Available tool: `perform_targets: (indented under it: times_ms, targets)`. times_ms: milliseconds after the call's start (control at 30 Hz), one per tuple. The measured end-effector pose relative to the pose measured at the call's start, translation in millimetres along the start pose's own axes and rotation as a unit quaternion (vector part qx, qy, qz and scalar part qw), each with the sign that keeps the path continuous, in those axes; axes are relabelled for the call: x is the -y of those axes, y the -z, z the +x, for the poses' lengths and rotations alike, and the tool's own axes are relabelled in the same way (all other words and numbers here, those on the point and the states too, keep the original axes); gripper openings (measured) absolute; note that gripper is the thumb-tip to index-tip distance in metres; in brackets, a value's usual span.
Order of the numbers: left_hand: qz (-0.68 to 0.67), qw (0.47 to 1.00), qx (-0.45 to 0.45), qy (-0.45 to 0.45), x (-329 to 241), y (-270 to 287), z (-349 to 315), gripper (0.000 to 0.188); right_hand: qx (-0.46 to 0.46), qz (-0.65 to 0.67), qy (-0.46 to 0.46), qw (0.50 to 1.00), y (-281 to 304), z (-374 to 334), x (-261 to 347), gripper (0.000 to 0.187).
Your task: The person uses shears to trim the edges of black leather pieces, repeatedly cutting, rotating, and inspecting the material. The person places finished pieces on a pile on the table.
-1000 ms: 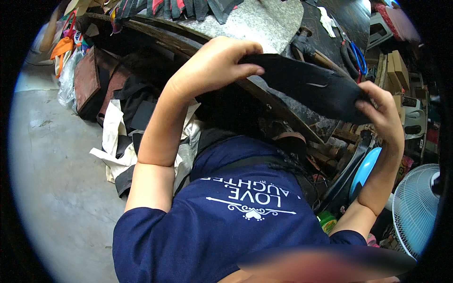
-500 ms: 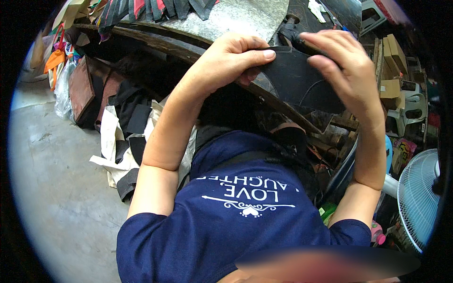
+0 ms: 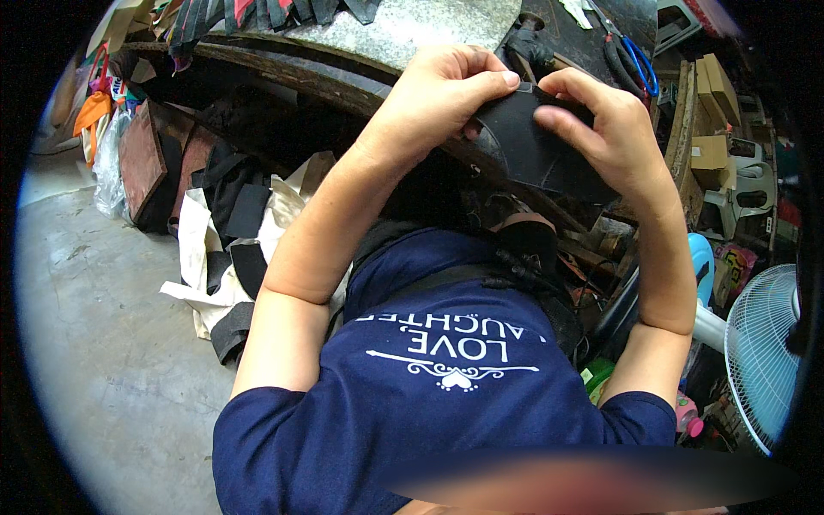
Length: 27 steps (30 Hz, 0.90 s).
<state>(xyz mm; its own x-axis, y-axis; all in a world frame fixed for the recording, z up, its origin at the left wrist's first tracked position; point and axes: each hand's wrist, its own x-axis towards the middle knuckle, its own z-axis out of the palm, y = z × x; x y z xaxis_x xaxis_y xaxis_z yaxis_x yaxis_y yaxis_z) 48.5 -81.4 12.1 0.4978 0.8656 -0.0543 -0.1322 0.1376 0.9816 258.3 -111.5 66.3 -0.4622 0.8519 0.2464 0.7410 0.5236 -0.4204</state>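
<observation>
A thin, flat black piece of leather-like material (image 3: 534, 150) lies over the near edge of the workbench, at the top centre. My left hand (image 3: 438, 94) pinches its far left edge, thumb on top and the fingers mostly hidden beneath. Over the right part of that piece hovers my right hand (image 3: 614, 129). Its thumb and index finger are apart, with the index fingertip close to the far edge; nothing shows between them. A small pale tab or strip (image 3: 525, 87) shows at the edge beside my left thumb.
Behind the piece, a dark metal tool (image 3: 530, 45) stands near a grey stone slab (image 3: 429, 34). Blue-handled scissors (image 3: 637, 64) lie to the right. Black strips (image 3: 275, 13) hang at the back left. Cloth scraps (image 3: 219, 275) lie on the left; a fan (image 3: 764, 352) stands at right.
My right hand has come left and its fingers are closer to the far edge of the black piece. My left hand has shifted slightly right, still pinching. The scissors now show.
</observation>
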Motion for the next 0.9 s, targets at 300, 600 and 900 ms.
perform_targets:
  times_ms: [300,600,900]
  targets:
    - [0.153,0.968,-0.057,-0.193,-4,15,-22,0.028,0.048,0.207,-0.157,0.965,17,-11,-13,0.026]
    - [0.323,0.908,-0.031,-0.266,-2,12,-26,0.025,0.047,0.202,-0.132,0.969,24,-18,-11,0.025]
    - [0.284,0.939,0.004,-0.194,-7,13,-30,0.021,0.059,0.17,-0.09,0.98,28,-18,-3,0.022]
